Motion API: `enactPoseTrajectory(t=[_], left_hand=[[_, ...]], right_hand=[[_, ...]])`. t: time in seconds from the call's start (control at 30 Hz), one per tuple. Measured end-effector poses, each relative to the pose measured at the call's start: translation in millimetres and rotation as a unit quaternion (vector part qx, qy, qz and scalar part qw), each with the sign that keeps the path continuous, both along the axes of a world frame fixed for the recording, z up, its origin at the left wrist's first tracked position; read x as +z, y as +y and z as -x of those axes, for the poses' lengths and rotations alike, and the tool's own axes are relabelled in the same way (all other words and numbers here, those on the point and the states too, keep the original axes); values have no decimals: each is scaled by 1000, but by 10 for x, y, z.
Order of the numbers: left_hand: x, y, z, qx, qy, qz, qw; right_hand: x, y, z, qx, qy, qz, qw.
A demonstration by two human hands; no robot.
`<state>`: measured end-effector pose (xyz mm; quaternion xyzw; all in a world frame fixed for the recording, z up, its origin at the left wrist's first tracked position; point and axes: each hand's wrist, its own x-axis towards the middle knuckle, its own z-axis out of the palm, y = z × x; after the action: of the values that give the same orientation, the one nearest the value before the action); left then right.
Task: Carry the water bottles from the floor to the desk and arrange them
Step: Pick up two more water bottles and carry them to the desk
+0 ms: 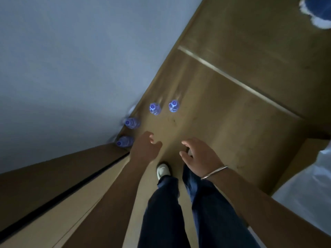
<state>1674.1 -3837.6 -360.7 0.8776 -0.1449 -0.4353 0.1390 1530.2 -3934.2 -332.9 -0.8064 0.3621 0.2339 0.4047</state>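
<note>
Several clear water bottles with blue caps stand upright on the wooden floor near the wall: one in the corner [124,141], one just beyond it [132,122], and two further out [154,108] [173,105]. My left hand [145,146] reaches down with relaxed fingers, holding nothing, just right of the corner bottle. My right hand [198,154], with a metal bangle on the wrist, hangs over the floor with loosely curled fingers and holds nothing. The desk is not in view.
A pale wall [71,59] runs along the left. A wooden door or panel [53,185] meets it at the corner. My legs and a white shoe [162,170] are below. White cloth [308,190] lies at the right edge, blue-white fabric [317,11] top right.
</note>
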Motion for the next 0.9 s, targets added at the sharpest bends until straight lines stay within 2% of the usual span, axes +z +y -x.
enactPoseTrajectory(t=[0.2, 0.4, 0.53, 0.67, 0.77, 0.9], left_hand=[[-1418, -363, -182, 77, 32, -5, 997], [-2930, -417, -586, 47, 11, -47, 998], [-3627, -435, -909, 37, -28, 11, 999], [-4046, -522, -1190, 2, -45, 89, 995], [-4189, -598, -1249, 33, -38, 133, 990], [-4210, -669, -1240, 55, -49, 142, 987]], right_hand=[[-1311, -414, -314, -32, 42, -19, 998], [-2824, -736, -701, -110, 53, 8, 992], [-3599, -911, -969, -107, 30, 31, 993], [-4071, -1012, -1183, -140, -7, 42, 989], [-4257, -1082, -1264, -156, -27, 34, 987], [-4326, -1178, -1298, -121, -49, 46, 990]])
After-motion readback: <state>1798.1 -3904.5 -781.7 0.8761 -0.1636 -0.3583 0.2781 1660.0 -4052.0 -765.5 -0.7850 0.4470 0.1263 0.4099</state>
